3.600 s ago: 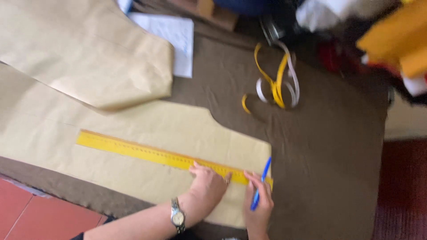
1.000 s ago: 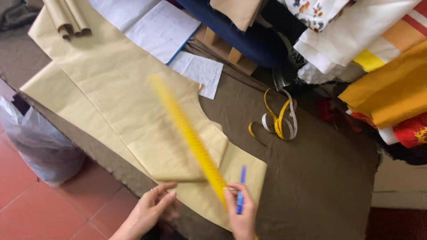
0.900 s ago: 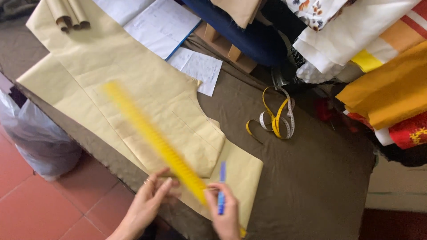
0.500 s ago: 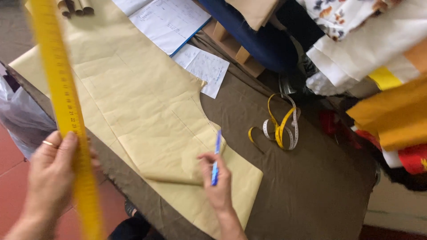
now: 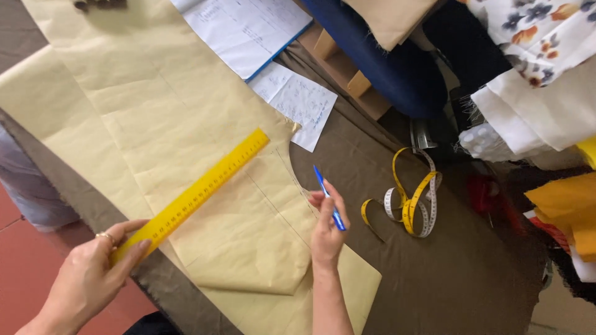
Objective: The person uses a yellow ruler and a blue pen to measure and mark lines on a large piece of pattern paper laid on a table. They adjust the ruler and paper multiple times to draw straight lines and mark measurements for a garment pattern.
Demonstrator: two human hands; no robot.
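Note:
My left hand (image 5: 93,273) grips the near end of a long yellow ruler (image 5: 198,192), which slants up to the right over tan pattern paper (image 5: 155,124). A ring sits on one finger of that hand. My right hand (image 5: 326,226) holds a blue pen (image 5: 328,197), tip pointing up and left near the paper's curved cut edge. The paper lies on dark brown cloth (image 5: 447,273) that covers the table. A second layer of the paper is folded over just left of my right wrist.
A yellow and white tape measure (image 5: 410,201) lies coiled right of the pen. White written sheets (image 5: 298,102) and a notebook (image 5: 248,28) lie at the top. Blue fabric (image 5: 385,68), floral and white cloths (image 5: 540,56), and orange cloth (image 5: 568,208) pile at the right. Red floor (image 5: 25,273) shows lower left.
The ruler was swung through the air and held upright at the left; now it is lowered diagonally onto the paper. The right hand has kept the pen near the paper's edge.

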